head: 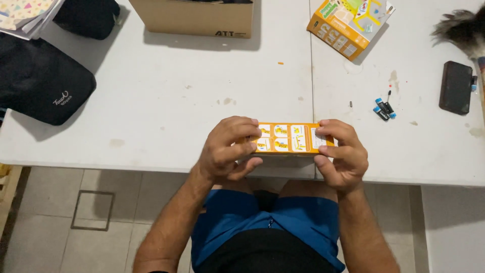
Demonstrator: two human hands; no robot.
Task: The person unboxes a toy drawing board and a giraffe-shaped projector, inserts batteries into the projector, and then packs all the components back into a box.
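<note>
A long orange box [288, 137] with small yellow pictures on its side is held at the near edge of the white table [166, 116]. My left hand [227, 150] grips its left end, fingers curled over the top. My right hand [340, 153] grips the right end the same way. Both thumbs sit under the box.
A second orange box [348, 24] lies at the back right. Two small batteries [385, 109] and a black case [455, 87] lie to the right. A cardboard box [194, 17] stands at the back, black bags [40, 76] at the left, a feather duster [462, 28] at the far right.
</note>
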